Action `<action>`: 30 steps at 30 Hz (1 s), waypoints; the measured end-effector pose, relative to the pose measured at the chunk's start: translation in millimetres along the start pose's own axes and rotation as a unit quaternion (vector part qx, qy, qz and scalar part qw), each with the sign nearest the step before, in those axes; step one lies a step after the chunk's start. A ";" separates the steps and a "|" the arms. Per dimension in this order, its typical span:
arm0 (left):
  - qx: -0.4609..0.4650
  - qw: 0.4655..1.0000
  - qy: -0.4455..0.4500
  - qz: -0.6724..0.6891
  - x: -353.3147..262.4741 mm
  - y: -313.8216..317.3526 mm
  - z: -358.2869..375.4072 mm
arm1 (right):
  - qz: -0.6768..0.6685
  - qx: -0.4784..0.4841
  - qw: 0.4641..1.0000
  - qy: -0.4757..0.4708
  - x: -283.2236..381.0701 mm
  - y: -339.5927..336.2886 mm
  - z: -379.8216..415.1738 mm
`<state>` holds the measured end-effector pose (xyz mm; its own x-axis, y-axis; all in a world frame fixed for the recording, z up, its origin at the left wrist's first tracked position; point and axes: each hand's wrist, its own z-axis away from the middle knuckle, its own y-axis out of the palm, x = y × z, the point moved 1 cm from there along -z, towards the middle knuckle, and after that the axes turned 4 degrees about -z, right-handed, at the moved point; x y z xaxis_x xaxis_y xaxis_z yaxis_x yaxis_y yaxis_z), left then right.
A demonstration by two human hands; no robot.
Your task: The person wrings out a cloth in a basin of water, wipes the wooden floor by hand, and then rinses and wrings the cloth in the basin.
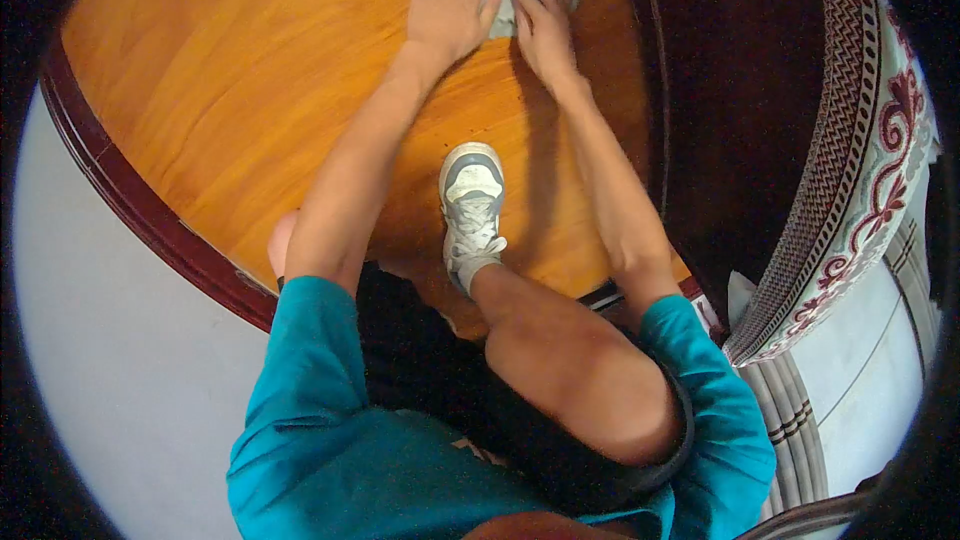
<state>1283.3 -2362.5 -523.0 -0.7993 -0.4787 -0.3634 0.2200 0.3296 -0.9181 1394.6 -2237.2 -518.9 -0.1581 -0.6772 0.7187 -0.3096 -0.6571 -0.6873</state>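
A pale grey-green cloth (504, 24) lies crumpled on a glossy orange-brown wooden surface (250, 70) near the top of the view. My left hand (452, 5) rests flat over the cloth's left part, fingers spread and some fingertips cut off by the top edge. On its right part lies my right hand (545, 28), with fingers stretched out and slightly apart. Both arms reach forward, and neither hand is wrapped round the cloth.
My white and grey sneaker (472, 190) stands on the wood between my arms. A dark red-brown moulded rim (150, 210) borders the surface at left. To the right are a dark panel (740, 90) and fabric with a patterned border (880, 140). Small dark specks dot the wood.
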 end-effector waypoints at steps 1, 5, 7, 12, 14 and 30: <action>0.008 0.999 0.047 0.022 -5.2 5.6 5.7 | 0.056 0.000 0.998 0.026 -0.1 -1.3 18.7; 0.071 0.991 0.095 0.062 -32.8 4.0 50.8 | 0.061 -0.001 0.994 0.087 25.5 1.4 98.8; 0.138 0.980 0.127 0.071 -43.5 -0.6 73.0 | 0.054 -0.002 0.992 0.115 34.8 6.2 130.7; 0.110 0.984 0.114 0.077 -33.2 0.5 78.2 | 0.025 -0.022 0.993 0.117 34.2 10.6 119.6; 0.097 0.988 0.106 0.058 -18.2 1.0 62.8 | 0.025 -0.004 0.994 0.109 31.8 11.3 79.2; 0.039 0.957 -0.264 -0.115 159.3 -109.8 247.5 | -0.013 0.222 0.954 -0.200 175.4 193.5 -12.5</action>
<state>1270.3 -2676.4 -519.3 -0.4428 -0.8821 -0.1606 0.1297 0.1142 -0.9849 1295.2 -2479.0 -524.5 0.2429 -0.6731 0.6986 0.1339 -0.6900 -0.7113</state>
